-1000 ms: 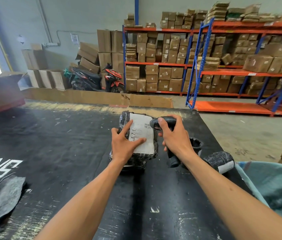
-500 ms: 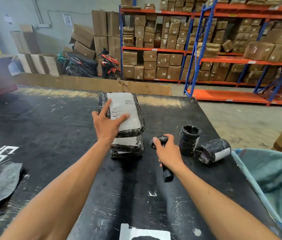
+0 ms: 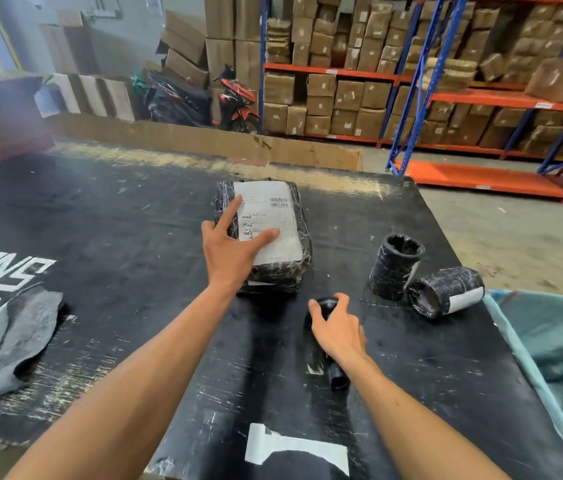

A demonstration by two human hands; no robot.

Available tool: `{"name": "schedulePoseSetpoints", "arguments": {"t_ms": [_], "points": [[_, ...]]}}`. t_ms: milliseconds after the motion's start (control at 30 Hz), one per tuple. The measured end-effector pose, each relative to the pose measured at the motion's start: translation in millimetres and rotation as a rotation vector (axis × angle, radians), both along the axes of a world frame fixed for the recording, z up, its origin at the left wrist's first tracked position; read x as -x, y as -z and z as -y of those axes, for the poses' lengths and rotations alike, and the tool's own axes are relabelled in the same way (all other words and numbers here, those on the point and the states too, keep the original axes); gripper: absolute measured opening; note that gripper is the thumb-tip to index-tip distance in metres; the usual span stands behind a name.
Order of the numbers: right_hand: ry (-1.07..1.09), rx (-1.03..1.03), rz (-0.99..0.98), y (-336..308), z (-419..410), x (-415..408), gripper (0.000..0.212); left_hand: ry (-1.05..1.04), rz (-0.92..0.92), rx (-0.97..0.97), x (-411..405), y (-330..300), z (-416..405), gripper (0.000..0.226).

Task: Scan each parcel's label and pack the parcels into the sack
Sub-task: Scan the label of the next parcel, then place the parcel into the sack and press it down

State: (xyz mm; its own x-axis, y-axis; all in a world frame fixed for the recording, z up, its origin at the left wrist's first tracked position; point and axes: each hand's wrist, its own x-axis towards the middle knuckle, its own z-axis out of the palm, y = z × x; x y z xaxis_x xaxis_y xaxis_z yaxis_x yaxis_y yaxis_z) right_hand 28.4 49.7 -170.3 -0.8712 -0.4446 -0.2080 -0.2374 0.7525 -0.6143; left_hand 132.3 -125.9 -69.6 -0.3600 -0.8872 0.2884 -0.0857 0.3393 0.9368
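Note:
A flat black-wrapped parcel with a white label lies on top of a second flat parcel on the black table. My left hand grips its near left corner, thumb on the label. My right hand rests over the black scanner, which lies on the table in front of the stack. Right of it, one black cylindrical parcel stands upright and another lies on its side. The teal sack hangs open at the table's right edge.
A grey cloth lies at the table's left edge, and a white sticker near the front. Beyond the table are a cardboard wall, parked motorbikes and orange-and-blue racks full of cartons.
My right hand has lowered the scanner from beside the label down onto the table. The flat parcel, held tilted up before, now lies flatter on the stack under my left hand.

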Motion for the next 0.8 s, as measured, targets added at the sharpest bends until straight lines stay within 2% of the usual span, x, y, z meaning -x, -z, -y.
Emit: {"name": "schedulePoseSetpoints", "arguments": {"t_ms": [100,167,267,333,433,600,667,800], "points": [[-0.011,-0.017,-0.097,-16.2,-6.9,0.3,0.08,0.017,-0.008,-0.022,11.0,-0.3,-4.9,0.09],[0.002,0.166,-0.117,-27.2,-17.6,11.9,0.078,0.055,-0.005,-0.021,22.2,-0.5,-10.9,0.09],[0.026,0.571,-0.036,-55.4,-37.6,37.4,0.069,0.169,0.007,-0.041,45.5,2.4,-27.0,0.09],[0.013,0.697,-0.005,-78.6,-52.2,55.8,0.064,0.272,-0.012,-0.061,64.0,5.2,-45.1,0.091],[-0.033,0.743,-0.007,-98.5,-76.2,85.5,0.062,0.409,-0.031,-0.078,96.4,10.7,-81.1,0.088],[0.002,0.731,-0.082,-96.1,-141.7,130.2,0.077,0.61,-0.031,-0.107,156.2,17.0,-161.3,0.048],[0.057,0.756,-0.087,-90.4,-178.1,150.8,0.08,0.664,0.006,-0.087,182.3,20.0,-194.2,0.047],[0.141,0.772,-0.067,-87.9,-257.6,195.9,0.077,0.776,0.093,-0.032,232.1,29.2,-256.8,0.059]]}}
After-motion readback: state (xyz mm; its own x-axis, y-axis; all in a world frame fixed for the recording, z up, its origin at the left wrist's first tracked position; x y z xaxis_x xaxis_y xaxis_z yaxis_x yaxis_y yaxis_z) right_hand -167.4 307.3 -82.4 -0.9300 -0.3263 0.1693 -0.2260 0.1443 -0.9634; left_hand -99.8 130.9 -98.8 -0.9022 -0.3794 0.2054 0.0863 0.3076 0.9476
